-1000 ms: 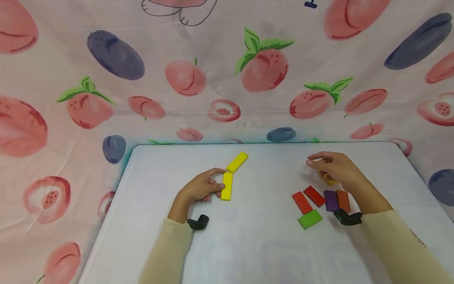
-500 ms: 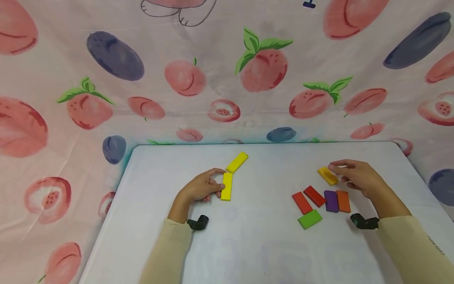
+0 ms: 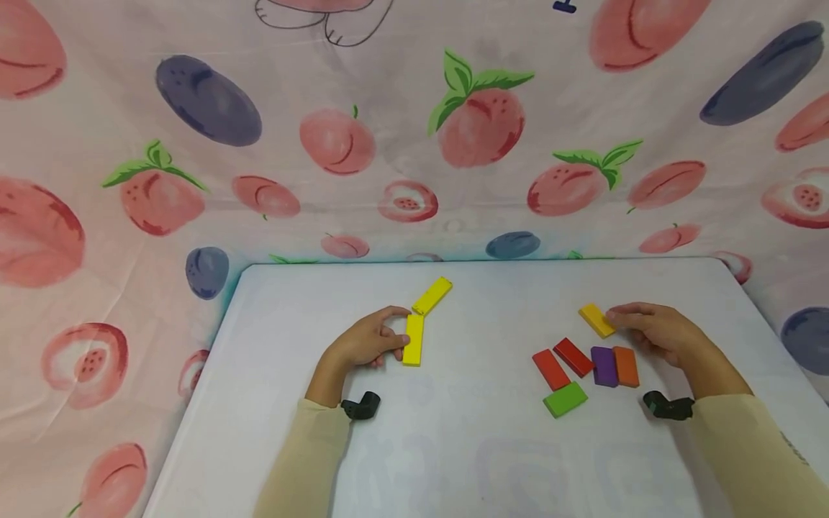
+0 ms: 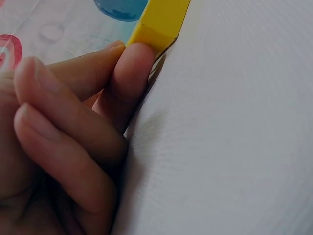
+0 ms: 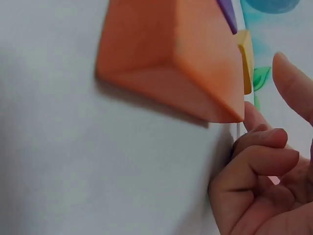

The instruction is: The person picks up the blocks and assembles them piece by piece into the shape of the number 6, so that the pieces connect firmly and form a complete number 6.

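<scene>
The left hand (image 3: pixel 367 339) holds the near yellow (image 3: pixel 415 339) at its left side between thumb and forefinger, the far yellow (image 3: pixel 432 296) slanting off its far end. Well apart, the right hand (image 3: pixel 662 333) meets the amber (image 3: pixel 594 320) at its right edge; whether it grips, I cannot tell. Nearer lie the orange (image 3: pixel 626 367), purple (image 3: pixel 604 367), two reds (image 3: pixel 573 357) and green (image 3: pixel 565 400), on a white table (image 3: pixel 453 453) before fruit-print cloth (image 3: pixel 388 79).
</scene>
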### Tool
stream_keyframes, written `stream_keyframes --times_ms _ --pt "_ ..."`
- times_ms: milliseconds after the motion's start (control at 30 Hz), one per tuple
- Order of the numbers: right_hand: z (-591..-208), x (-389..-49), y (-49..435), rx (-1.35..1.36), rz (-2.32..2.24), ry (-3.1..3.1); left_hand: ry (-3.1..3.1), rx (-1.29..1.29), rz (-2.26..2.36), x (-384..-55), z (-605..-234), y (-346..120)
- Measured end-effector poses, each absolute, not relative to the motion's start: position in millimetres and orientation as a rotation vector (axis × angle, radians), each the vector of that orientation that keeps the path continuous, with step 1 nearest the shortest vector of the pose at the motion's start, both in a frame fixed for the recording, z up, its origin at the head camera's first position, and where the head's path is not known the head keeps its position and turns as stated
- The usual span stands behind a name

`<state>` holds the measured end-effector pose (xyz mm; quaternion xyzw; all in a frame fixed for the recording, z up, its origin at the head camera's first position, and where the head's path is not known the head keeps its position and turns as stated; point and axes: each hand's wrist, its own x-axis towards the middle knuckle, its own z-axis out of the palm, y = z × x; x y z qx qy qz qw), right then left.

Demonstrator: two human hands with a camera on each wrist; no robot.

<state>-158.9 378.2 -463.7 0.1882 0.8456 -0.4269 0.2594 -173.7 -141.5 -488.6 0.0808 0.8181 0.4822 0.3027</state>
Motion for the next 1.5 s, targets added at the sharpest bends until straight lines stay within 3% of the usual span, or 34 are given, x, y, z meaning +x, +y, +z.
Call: stream_keyframes --times_ms 1500 --pt "-472 -158 366 0.454 -0.904 2.513 2.161 0.23 1.279 -175 -492 -143"
